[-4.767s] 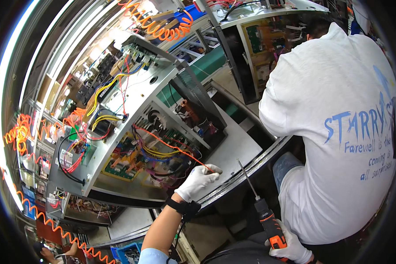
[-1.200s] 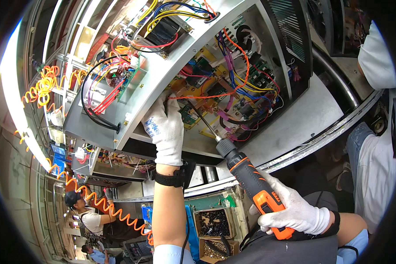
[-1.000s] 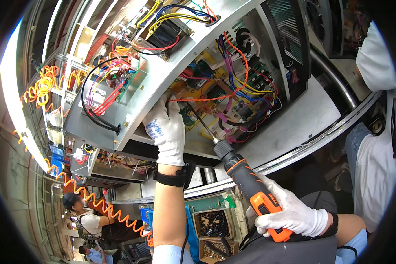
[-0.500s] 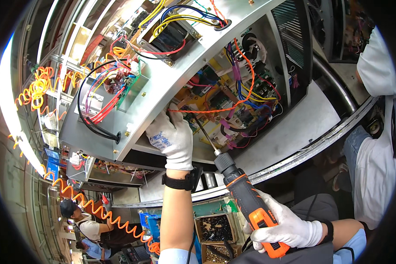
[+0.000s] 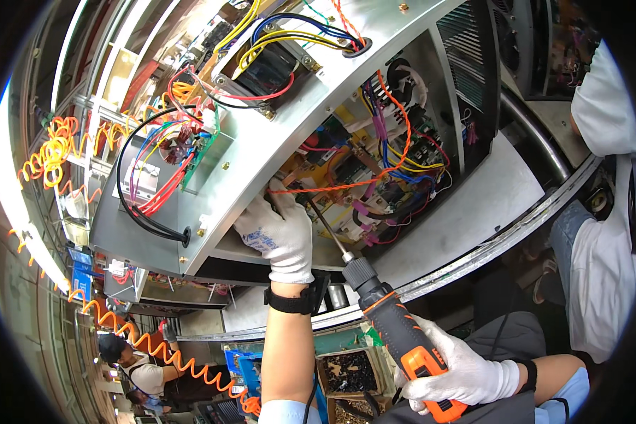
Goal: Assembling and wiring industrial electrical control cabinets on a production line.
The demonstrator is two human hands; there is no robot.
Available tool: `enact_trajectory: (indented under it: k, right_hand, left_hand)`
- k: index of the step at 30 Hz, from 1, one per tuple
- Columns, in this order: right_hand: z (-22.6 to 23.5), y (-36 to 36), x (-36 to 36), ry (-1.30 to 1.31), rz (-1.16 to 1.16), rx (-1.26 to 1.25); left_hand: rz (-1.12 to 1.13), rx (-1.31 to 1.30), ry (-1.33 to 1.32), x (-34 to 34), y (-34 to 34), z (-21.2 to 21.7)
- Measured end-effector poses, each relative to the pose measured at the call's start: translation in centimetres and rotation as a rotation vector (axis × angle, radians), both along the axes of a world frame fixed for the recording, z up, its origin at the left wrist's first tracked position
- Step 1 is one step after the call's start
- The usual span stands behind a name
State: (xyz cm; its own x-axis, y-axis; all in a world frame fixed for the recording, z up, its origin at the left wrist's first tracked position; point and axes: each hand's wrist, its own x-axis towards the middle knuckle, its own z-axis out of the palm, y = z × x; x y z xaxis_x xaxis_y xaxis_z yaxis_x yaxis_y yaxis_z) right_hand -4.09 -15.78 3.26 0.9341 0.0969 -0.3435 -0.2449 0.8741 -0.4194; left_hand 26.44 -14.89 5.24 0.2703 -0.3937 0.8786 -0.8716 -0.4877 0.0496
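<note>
My right hand (image 5: 463, 374), in a white glove, is wrapped round the orange-and-black handle of a power screwdriver (image 5: 392, 325). Its long bit (image 5: 326, 222) points up and left into an open metal cabinet (image 5: 275, 145); I cannot make out what the tip touches. My left hand (image 5: 279, 230), also gloved, reaches inside the cabinet near the bit's tip. Its fingers are bent round the end of a twisted orange wire (image 5: 346, 186), and the fingertips are partly hidden. Circuit boards and bundled blue, yellow and purple wires (image 5: 385, 145) fill the space beyond my hands.
A black transformer (image 5: 265, 67) and a green circuit board (image 5: 203, 152) with loose wires sit on the cabinet's outer side. Boxes of small dark screws (image 5: 350, 371) stand below. A coiled orange hose (image 5: 169, 346) hangs at left. One person stands at right, another at lower left.
The cabinet has shifted slightly left in view. My left hand and the wire's end have moved a little down; the screwdriver stays in nearly the same pose.
</note>
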Motion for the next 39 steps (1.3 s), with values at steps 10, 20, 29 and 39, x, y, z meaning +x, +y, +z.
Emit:
enact_trajectory:
  k: [10,20,29,39]
  right_hand:
    - [-0.3,0.1,0.1,-0.007,-0.029,0.092]
    - [0.3,-0.3,0.4,0.008,-0.028,-0.1]
    - [1.0,-0.3,0.6,0.046,0.004,-0.077]
    - [-0.4,0.2,0.9,-0.097,-0.117,-0.313]
  left_hand:
    - [0.001,0.025,0.065,-0.1,-0.1,0.1]
    - [-0.015,-0.013,0.068,0.2,0.0,-0.4]
    - [0.025,0.005,0.031,-0.7,-0.2,0.3]
    - [0.006,0.001,0.061,-0.1,0.1,-0.3]
